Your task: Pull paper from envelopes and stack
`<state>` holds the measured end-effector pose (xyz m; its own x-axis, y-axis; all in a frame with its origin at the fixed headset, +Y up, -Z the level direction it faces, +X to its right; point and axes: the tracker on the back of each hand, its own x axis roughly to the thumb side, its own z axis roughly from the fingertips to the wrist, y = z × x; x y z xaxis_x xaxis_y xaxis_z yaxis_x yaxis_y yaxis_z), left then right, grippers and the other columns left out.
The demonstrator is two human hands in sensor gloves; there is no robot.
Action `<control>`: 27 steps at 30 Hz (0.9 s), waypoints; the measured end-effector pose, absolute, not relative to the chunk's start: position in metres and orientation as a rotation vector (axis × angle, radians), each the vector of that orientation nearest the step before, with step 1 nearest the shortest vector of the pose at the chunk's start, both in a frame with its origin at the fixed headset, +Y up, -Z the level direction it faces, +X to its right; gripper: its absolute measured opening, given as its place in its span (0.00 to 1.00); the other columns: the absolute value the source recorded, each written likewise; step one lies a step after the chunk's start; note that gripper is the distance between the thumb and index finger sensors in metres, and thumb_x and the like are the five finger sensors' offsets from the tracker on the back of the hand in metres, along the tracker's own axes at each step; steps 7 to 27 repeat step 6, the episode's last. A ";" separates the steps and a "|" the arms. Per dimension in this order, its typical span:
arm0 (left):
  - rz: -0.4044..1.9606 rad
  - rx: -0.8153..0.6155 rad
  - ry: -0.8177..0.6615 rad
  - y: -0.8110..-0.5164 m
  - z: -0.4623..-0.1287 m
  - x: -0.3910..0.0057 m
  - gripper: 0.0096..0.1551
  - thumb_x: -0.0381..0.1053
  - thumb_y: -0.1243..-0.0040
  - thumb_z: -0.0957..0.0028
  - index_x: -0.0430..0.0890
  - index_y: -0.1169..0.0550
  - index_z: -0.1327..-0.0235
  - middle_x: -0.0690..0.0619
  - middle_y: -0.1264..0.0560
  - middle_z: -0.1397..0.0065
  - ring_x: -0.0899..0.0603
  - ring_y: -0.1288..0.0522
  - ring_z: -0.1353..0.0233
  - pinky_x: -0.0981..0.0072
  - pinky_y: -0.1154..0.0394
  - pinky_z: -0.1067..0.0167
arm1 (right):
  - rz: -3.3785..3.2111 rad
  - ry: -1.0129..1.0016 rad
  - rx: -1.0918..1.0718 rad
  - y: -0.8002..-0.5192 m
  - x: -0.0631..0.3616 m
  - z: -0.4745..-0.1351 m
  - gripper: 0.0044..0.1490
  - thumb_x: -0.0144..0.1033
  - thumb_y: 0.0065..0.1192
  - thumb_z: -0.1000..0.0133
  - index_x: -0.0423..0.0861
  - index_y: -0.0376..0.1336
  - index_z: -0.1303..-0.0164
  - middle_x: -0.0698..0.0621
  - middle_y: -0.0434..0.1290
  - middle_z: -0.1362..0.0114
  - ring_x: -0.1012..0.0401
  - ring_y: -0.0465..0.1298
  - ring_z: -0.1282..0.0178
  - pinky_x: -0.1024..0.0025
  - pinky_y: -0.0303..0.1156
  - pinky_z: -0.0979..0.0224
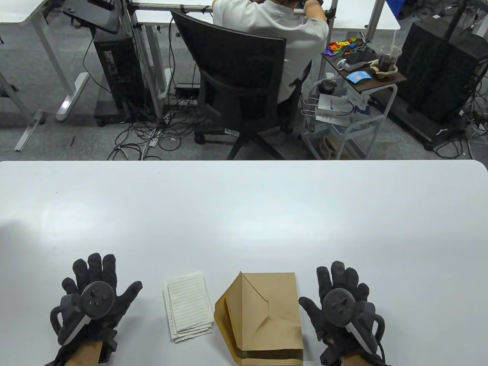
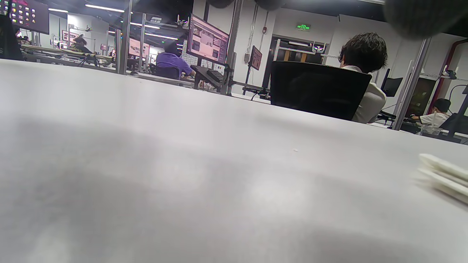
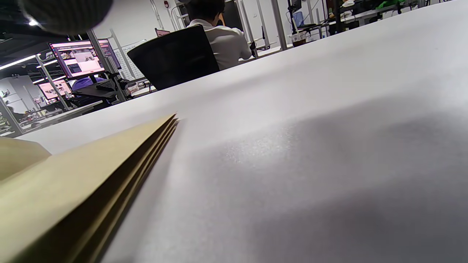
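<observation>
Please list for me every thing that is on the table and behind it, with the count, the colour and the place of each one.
Lined paper sheets: one small stack, white, table front, between the hands.
Brown paper envelopes: one stack, exact count unclear, top flap open, right of the sheets.
White table: one, across the foreground.
Black office chair: one, behind the table, a person in a white shirt sitting in it.
White side cart: one, right of the chair, carrying small items.
Left hand: black glove, flat on the table, left of the sheets.
Right hand: black glove, flat, right of the envelopes.
</observation>
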<state>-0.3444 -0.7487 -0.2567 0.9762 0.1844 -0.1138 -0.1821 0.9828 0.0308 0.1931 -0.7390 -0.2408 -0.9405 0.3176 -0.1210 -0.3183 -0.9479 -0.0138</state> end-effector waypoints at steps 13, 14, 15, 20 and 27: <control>0.195 0.019 0.115 -0.749 -0.257 -0.345 0.63 0.83 0.47 0.49 0.48 0.49 0.11 0.42 0.53 0.10 0.24 0.57 0.12 0.20 0.56 0.28 | 2.809 0.026 -0.170 -0.740 0.192 -0.241 0.56 0.67 0.55 0.56 0.61 0.43 0.19 0.56 0.35 0.12 0.46 0.34 0.12 0.39 0.32 0.19; 0.195 0.019 0.115 -0.749 -0.257 -0.345 0.63 0.83 0.47 0.49 0.48 0.49 0.11 0.42 0.53 0.10 0.24 0.57 0.12 0.20 0.56 0.28 | 2.809 0.026 -0.170 -0.740 0.192 -0.241 0.56 0.67 0.55 0.56 0.61 0.43 0.19 0.56 0.35 0.12 0.46 0.34 0.12 0.39 0.32 0.19; 0.195 0.019 0.115 -0.749 -0.257 -0.345 0.63 0.83 0.47 0.49 0.48 0.49 0.11 0.42 0.53 0.10 0.24 0.57 0.12 0.20 0.56 0.28 | 2.809 0.026 -0.170 -0.740 0.192 -0.241 0.56 0.67 0.55 0.56 0.61 0.43 0.19 0.56 0.35 0.12 0.46 0.34 0.12 0.39 0.32 0.19; 0.195 0.019 0.115 -0.749 -0.257 -0.345 0.63 0.83 0.47 0.49 0.48 0.49 0.11 0.42 0.53 0.10 0.24 0.57 0.12 0.20 0.56 0.28 | 2.809 0.026 -0.170 -0.740 0.192 -0.241 0.56 0.67 0.55 0.56 0.61 0.43 0.19 0.56 0.35 0.12 0.46 0.34 0.12 0.39 0.32 0.19; 0.195 0.019 0.115 -0.749 -0.257 -0.345 0.63 0.83 0.47 0.49 0.48 0.49 0.11 0.42 0.53 0.10 0.24 0.57 0.12 0.20 0.56 0.28 | 2.809 0.026 -0.170 -0.740 0.192 -0.241 0.56 0.67 0.55 0.56 0.61 0.43 0.19 0.56 0.35 0.12 0.46 0.34 0.12 0.39 0.32 0.19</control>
